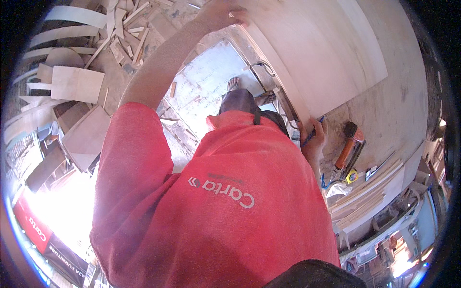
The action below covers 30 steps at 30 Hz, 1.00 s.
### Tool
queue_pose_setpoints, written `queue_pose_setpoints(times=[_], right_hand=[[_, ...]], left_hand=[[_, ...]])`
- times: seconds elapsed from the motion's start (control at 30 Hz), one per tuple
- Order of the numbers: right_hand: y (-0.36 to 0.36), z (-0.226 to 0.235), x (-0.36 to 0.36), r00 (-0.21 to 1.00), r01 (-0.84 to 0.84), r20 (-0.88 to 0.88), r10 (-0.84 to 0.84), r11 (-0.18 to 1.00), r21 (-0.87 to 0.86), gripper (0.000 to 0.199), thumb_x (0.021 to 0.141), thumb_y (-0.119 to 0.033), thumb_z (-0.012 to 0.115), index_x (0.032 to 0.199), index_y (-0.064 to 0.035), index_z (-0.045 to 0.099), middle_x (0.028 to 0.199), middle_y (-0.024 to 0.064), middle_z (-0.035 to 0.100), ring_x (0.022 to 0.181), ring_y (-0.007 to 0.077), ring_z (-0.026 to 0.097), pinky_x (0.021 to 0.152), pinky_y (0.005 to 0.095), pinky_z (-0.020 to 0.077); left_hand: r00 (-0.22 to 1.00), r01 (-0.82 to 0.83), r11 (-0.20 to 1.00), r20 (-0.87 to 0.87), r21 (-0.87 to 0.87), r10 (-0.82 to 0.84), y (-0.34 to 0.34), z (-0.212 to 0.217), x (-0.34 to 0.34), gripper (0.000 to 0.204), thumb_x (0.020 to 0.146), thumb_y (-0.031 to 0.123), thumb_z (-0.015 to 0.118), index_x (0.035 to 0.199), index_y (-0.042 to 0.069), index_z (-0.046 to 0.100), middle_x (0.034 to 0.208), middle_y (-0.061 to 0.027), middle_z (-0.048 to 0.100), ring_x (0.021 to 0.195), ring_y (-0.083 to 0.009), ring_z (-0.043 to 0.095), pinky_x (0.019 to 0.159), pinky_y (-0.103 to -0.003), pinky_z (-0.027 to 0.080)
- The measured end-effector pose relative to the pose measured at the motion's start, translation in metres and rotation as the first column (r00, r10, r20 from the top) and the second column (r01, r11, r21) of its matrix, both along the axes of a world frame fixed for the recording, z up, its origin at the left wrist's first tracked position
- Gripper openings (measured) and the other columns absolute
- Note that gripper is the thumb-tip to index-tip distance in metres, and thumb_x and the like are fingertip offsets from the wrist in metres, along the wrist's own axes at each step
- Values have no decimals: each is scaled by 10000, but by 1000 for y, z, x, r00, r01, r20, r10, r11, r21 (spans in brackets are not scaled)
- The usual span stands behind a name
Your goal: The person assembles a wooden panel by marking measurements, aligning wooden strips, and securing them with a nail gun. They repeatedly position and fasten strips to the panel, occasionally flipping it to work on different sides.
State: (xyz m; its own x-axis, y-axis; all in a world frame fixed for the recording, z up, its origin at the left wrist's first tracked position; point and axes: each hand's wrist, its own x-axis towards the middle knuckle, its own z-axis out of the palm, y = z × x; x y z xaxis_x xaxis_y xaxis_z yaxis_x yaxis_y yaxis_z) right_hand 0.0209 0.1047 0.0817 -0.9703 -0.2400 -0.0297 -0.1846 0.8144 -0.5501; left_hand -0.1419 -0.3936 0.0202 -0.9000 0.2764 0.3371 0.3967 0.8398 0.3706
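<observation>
A large pale wood panel (317, 53) lies on the workbench, one long edge facing me. My left hand (223, 15) reaches out along that edge to the far end, with its fingers closed over the panel's edge; part of the hand is cut off by the top of the picture. At the near corner, my right hand (314, 139) is closed around a slim blue stick, perhaps a pen (308, 138), and touches the panel's corner. Right of this hand, an orange and black nail gun (349, 146) lies on the bench, with a yellow tape measure (352, 176) close by.
Thin wood strips (370, 192) are stacked at the bench's near right. A metal clamp (263, 69) hangs by the bench edge. Wood offcuts (129, 33) litter the floor at the far left, near cut boards (77, 84). A light sheet (206, 72) lies on the floor beside my feet.
</observation>
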Motion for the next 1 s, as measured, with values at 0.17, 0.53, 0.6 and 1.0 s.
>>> queue_pose_setpoints(times=[0.17, 0.53, 0.6, 1.0], right_hand=[[0, -3, -2, 998, -20, -62, 21, 1000, 23, 402, 773, -233, 881, 1048, 0, 705, 1008, 201, 640, 948, 382, 642, 818, 437, 518], [1, -5, 2, 998, 68, 3, -68, 997, -39, 384, 772, -238, 861, 1058, -28, 713, 1020, 193, 661, 956, 386, 654, 822, 449, 528], [0, -4, 5, 986, 134, 107, -130, 990, -35, 388, 808, -280, 820, 1099, -41, 724, 1056, 209, 698, 1009, 413, 649, 893, 487, 527], [3, -13, 9, 980, 167, 117, -160, 985, -50, 396, 769, -249, 789, 1115, -66, 729, 1142, 244, 683, 1096, 429, 640, 936, 485, 526]], left_hand=[[997, 71, 995, 17, -67, -70, -1, -10, 2, 498, 796, 420, 824, 1245, 239, 710, 1470, -143, 538, 1381, -399, 449, 1147, -569, 328], [974, 45, 954, 226, -295, 24, 5, 20, 3, 542, 824, 492, 755, 1335, 338, 660, 1575, 29, 449, 1515, -291, 306, 1178, -694, 221], [972, 54, 963, 236, -263, 10, 3, 22, 4, 552, 797, 517, 762, 1312, 338, 677, 1568, 43, 456, 1513, -283, 310, 1178, -692, 224], [963, 8, 966, 262, -259, 62, 4, 29, 4, 545, 737, 547, 774, 1237, 336, 722, 1540, 93, 483, 1499, -246, 342, 1204, -664, 228]])
